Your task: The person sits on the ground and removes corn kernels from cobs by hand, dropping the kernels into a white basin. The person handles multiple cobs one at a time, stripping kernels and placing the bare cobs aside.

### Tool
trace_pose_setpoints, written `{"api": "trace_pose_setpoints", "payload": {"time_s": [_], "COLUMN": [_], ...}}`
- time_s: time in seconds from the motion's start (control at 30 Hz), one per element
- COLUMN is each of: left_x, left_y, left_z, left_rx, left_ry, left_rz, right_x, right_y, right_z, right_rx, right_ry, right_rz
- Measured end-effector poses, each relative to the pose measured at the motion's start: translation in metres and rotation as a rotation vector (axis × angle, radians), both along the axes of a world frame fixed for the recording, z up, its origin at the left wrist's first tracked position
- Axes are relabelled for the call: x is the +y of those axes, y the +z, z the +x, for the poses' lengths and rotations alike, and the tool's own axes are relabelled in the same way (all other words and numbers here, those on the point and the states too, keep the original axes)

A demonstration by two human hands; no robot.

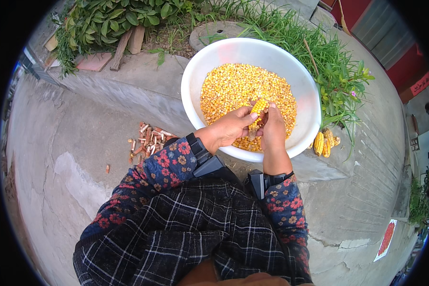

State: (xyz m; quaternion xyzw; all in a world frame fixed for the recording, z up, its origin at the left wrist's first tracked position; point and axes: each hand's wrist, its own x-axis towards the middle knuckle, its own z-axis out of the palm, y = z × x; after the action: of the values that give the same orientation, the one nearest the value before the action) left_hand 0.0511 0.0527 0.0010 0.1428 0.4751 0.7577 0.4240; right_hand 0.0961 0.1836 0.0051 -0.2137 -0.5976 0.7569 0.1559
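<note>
A partly shelled ear of corn (pixel 259 111) is held over a large white plastic basin (pixel 191 103). My left hand (pixel 232 126) grips it with the thumb across the yellow kernels. My right hand (pixel 274 125) presses its fingers against the ear's right side, where reddish bare cob shows. Loose corn kernels (pixel 243 80) cover the bottom of the basin beneath both hands. The undersides of my fingers are partly hidden.
Bare corncobs (pixel 152 139) lie heaped on the concrete at left. Several unshelled ears (pixel 323 143) rest right of the basin on a concrete ledge (pixel 128 87). Grass (pixel 289 43) and a leafy shrub (pixel 118 18) grow behind. A sheet with red items (pixel 386 240) lies at lower right.
</note>
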Motion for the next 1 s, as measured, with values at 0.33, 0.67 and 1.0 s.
{"api": "trace_pose_setpoints", "payload": {"time_s": [0.33, 0.67, 1.0], "left_x": [0.002, 0.0, 0.001], "left_y": [-0.007, 0.003, -0.003], "left_z": [-0.001, 0.006, -0.001], "left_rx": [0.031, 0.083, -0.032], "left_ry": [-0.008, 0.039, 0.04], "left_rz": [-0.018, -0.11, -0.03], "right_x": [0.0, -0.001, 0.002], "right_y": [-0.001, 0.001, -0.013], "right_z": [0.0, 0.001, 0.0], "right_rx": [0.019, -0.011, -0.018], "right_ry": [0.024, 0.033, 0.06], "right_rz": [0.065, 0.126, 0.178]}}
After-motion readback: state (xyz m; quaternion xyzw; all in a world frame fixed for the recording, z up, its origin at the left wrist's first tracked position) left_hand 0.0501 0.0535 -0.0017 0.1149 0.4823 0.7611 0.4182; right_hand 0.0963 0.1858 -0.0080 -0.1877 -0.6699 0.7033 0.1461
